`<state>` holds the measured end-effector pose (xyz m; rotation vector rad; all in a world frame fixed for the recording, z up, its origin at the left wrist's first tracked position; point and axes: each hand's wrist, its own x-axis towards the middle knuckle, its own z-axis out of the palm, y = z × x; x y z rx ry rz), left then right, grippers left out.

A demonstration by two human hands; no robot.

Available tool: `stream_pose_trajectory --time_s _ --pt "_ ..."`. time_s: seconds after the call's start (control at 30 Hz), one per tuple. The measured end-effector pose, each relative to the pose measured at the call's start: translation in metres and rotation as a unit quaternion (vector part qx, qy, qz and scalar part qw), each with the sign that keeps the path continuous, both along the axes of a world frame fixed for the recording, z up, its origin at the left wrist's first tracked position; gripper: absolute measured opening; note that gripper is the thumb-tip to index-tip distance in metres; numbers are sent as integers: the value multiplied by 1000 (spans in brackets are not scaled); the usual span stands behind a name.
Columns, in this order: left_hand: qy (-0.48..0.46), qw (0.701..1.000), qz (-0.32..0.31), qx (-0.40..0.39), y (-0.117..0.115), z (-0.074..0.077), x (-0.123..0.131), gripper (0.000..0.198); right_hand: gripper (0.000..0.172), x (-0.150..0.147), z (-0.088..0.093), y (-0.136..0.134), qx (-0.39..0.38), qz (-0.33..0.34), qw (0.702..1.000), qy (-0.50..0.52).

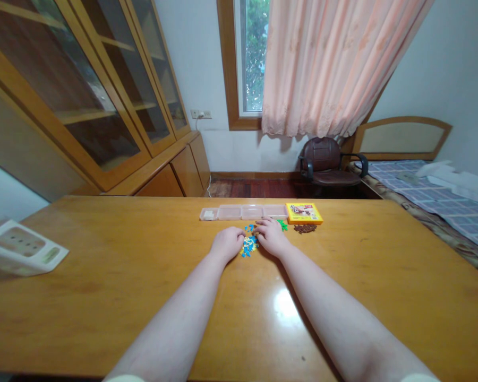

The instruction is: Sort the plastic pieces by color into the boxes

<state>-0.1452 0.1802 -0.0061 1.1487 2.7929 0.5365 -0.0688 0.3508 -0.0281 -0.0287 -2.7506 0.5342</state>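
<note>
A loose pile of small blue and yellow pieces [248, 246], perhaps toy bricks, lies on the table between my two hands. My left hand [228, 242] rests at the pile's left edge with its fingers curled together; what they hold, if anything, is hidden. On the other side, my right hand [272, 236] reaches over the pile's upper right with its fingers apart. Green pieces [282, 225] lie just beyond that hand, partly covered by it. A heap of brown pieces [305, 228] sits farther right, in front of a yellow box [304, 213].
Behind the hands stands a row of clear plastic trays [230, 213], with something whitish in the leftmost one. A white plastic container [24, 246] is at the wooden table's [123, 297] left end. Beyond are a glass-door cabinet [103, 79], an office chair [325, 159] and a bed [414, 183].
</note>
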Motion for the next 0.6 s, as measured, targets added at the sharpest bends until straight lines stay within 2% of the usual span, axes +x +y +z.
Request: stream_pose_trajectory --time_s 0.13,0.3,0.6 --pt "-1 1000 -14 -5 0 2 1 32 27 0 0 0 5 10 1000 -4" --pt "-3 1000 9 -23 1 5 3 31 23 1 3 1 -9 2 1000 -7" --pt "2 1000 -24 4 0 5 4 29 30 2 1 -2 -6 29 999 -24"
